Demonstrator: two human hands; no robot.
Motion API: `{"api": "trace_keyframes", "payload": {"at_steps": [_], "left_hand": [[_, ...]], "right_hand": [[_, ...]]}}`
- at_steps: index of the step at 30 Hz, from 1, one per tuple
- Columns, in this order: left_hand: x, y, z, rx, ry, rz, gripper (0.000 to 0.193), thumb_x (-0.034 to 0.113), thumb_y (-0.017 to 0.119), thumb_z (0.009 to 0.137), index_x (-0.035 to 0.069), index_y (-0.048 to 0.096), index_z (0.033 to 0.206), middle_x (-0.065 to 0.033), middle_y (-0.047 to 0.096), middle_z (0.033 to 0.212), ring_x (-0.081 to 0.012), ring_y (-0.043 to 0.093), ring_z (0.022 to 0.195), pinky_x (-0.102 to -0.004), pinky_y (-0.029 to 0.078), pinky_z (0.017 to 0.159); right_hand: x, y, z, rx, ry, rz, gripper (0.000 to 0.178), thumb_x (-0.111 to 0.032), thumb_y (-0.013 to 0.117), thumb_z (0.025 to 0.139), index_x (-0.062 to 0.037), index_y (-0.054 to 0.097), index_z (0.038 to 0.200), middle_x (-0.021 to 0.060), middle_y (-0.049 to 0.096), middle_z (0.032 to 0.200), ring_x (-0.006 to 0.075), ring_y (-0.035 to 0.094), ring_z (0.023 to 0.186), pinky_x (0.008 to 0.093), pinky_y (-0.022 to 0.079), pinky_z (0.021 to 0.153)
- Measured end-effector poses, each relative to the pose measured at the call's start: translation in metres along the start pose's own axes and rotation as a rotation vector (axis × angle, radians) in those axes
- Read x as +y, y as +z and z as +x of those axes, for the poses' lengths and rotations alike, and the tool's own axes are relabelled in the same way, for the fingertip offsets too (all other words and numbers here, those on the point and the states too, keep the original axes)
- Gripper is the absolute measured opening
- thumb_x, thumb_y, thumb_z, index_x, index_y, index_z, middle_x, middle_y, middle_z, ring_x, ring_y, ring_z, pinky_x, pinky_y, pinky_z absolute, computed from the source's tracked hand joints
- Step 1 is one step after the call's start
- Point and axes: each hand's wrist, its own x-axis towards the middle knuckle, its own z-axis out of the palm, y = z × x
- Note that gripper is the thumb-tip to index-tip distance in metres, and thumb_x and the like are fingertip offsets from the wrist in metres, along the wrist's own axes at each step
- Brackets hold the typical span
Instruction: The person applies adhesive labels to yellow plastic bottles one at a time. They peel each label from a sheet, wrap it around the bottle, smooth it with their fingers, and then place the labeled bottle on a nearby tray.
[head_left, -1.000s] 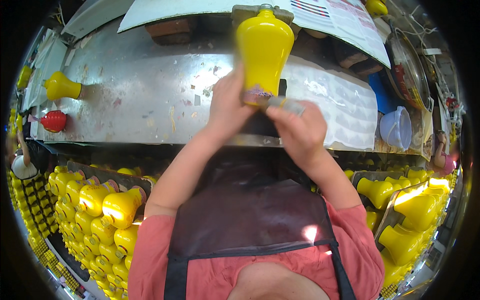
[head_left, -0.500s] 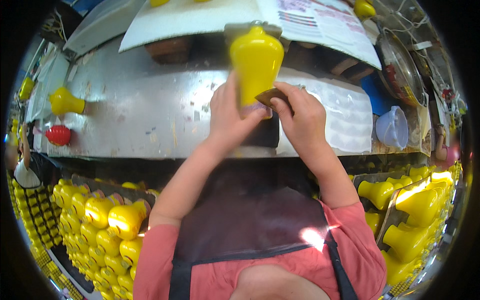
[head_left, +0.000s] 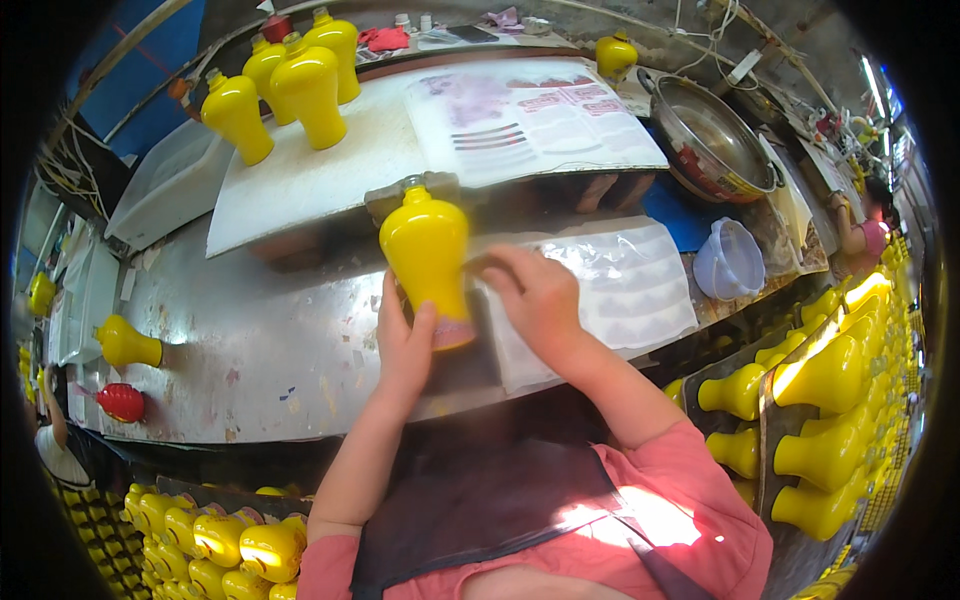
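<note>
A glossy yellow vase with a narrow neck stands tilted over the metal worktable, its base toward me. My left hand wraps the lower body from the left. My right hand touches the vase's right side with its fingertips, pinching something small and dark that I cannot make out. Under the right hand lies a clear plastic sheet.
Three yellow vases stand on a white board at the back left beside a printed sheet. A metal bowl and a pale plastic cup sit right. Crates of yellow vases flank me; a red vase lies left.
The view has tipped up, showing the back shelf. The vase has come lower and nearer to me. My right hand moved from the vase's base to its right side.
</note>
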Motion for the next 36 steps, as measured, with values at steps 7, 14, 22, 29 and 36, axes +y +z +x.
{"api": "trace_keyframes", "payload": {"at_steps": [7, 14, 22, 29, 36], "left_hand": [[0.014, 0.000, 0.002, 0.013, -0.069, -0.111, 0.094, 0.020, 0.068, 0.090, 0.005, 0.014, 0.165, -0.0239, 0.046, 0.149, -0.0338, 0.049, 0.138, -0.0436, 0.039, 0.116], [0.016, 0.002, -0.003, -0.011, -0.063, -0.086, 0.091, 0.012, 0.061, 0.091, 0.009, 0.010, 0.167, -0.0202, 0.041, 0.153, -0.0315, 0.042, 0.141, -0.0434, 0.033, 0.120], [0.012, 0.004, -0.002, 0.027, -0.034, -0.075, 0.095, 0.011, 0.065, 0.087, 0.005, 0.012, 0.165, -0.0223, 0.048, 0.147, -0.0318, 0.049, 0.136, -0.0460, 0.039, 0.115], [0.007, 0.004, -0.005, 0.038, -0.038, -0.112, 0.096, 0.011, 0.064, 0.086, 0.003, 0.011, 0.165, -0.0229, 0.045, 0.150, -0.0327, 0.046, 0.140, -0.0456, 0.035, 0.118], [0.005, 0.005, -0.004, 0.052, -0.015, -0.114, 0.093, 0.013, 0.064, 0.087, 0.003, 0.014, 0.165, -0.0224, 0.046, 0.149, -0.0325, 0.046, 0.138, -0.0450, 0.036, 0.117]], "right_hand": [[0.114, -0.026, 0.060, -0.132, 0.748, 0.791, 0.014, -0.010, 0.061, 0.102, -0.0039, 0.071, 0.111, 0.0040, 0.072, 0.099, 0.0112, 0.067, 0.085, 0.0251, 0.054, 0.076], [0.213, -0.035, 0.147, -0.163, 0.390, -0.314, 0.032, -0.029, 0.065, 0.090, -0.0023, 0.078, 0.102, 0.0186, 0.076, 0.094, 0.0349, 0.073, 0.089, 0.0443, 0.055, 0.084], [0.273, -0.006, 0.216, -0.471, 0.428, -0.695, 0.029, -0.016, 0.058, 0.091, -0.0013, 0.077, 0.107, 0.0237, 0.074, 0.112, 0.0387, 0.071, 0.107, 0.0473, 0.056, 0.093], [0.255, -0.048, 0.182, -0.652, 0.305, -0.838, 0.027, -0.013, 0.054, 0.093, -0.0036, 0.077, 0.105, 0.0222, 0.075, 0.103, 0.0385, 0.074, 0.098, 0.0472, 0.059, 0.085], [0.218, -0.091, 0.118, -0.555, 0.247, -0.800, 0.032, -0.010, 0.056, 0.091, -0.0097, 0.073, 0.119, 0.0210, 0.071, 0.102, 0.0393, 0.071, 0.093, 0.0491, 0.057, 0.083]]}}
